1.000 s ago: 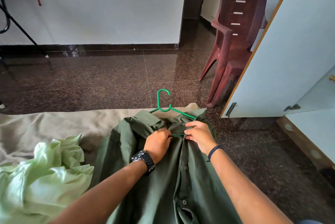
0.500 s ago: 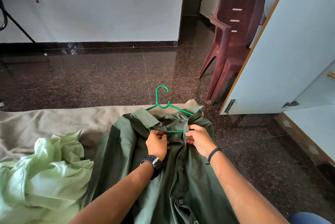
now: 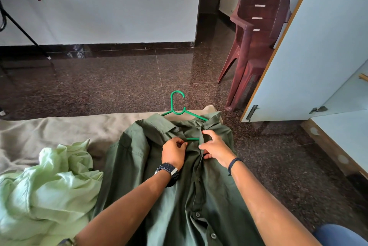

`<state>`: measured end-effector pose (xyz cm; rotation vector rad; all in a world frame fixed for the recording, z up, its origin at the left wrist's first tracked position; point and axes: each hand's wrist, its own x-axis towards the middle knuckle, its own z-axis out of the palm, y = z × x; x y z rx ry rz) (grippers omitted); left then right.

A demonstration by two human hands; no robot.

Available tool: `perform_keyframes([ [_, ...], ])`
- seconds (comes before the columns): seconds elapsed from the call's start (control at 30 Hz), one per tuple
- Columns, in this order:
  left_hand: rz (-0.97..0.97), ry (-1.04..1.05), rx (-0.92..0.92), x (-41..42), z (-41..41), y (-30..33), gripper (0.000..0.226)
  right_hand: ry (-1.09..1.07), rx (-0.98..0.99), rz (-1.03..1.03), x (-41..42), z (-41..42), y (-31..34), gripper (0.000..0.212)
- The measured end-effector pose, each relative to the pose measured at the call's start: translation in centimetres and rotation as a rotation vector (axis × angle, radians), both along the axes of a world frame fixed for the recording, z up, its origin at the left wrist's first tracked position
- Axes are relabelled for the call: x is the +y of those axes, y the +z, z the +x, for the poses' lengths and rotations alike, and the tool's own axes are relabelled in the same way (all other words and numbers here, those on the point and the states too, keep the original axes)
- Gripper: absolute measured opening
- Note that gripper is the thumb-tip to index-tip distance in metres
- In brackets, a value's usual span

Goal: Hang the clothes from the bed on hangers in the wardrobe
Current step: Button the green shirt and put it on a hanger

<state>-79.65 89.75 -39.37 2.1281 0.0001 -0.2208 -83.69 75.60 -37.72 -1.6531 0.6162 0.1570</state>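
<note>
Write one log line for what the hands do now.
left hand: pinches shirt placket | right hand: pinches other placket | hanger: inside shirt

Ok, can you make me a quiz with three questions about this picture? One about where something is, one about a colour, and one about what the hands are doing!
1. Where is the light green cloth?
A. on the chair
B. on the bed, left of the dark green shirt
C. on the floor

2. What colour is the hanger?
A. green
B. white
C. red

3. What are the hands doing?
A. resting flat on the bed
B. holding the hanger's hook
C. pinching the shirt's front edges near the collar

Answers:
1. B: it lies crumpled on the bed sheet beside the dark green shirt.
2. A: its green hook sticks out above the collar.
3. C: the left hand and right hand each grip an edge of the shirt's opening.
</note>
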Motion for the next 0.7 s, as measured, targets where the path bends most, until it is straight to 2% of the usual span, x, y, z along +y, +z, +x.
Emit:
perform_keyframes([
  [0.1, -0.152, 0.028, -0.055, -0.1, -0.2, -0.1, 0.006, -0.112, -0.022, 0.059, 0.0, 0.0, 0.3, 0.029],
  [0.23, -0.312, 0.068, -0.057, -0.3, 0.0, 0.8, 0.011, -0.247, -0.088, 0.185, -0.2, 0.1, 0.2, 0.027],
  [0.37, -0.37, 0.089, -0.044, -1.2, 1.3, 1.9, 0.006, -0.356, -0.1, 0.178, -0.3, 1.2, 0.2, 0.004],
  [0.5, -0.259, 0.065, -0.002, -1.9, 2.4, 2.0, 0.008, -0.343, -0.065, -0.141, -0.5, 2.3, 0.6, 0.032],
  [0.63, -0.046, -0.051, 0.041, -2.3, 3.3, 1.7, 0.012, -0.316, -0.048, -0.421, -0.7, 2.9, 1.0, 0.029],
  [0.7, 0.107, -0.133, 0.035, -2.6, 4.0, 1.9, 0.023, -0.337, -0.084, -0.513, -0.8, 3.0, 1.3, 0.023],
])
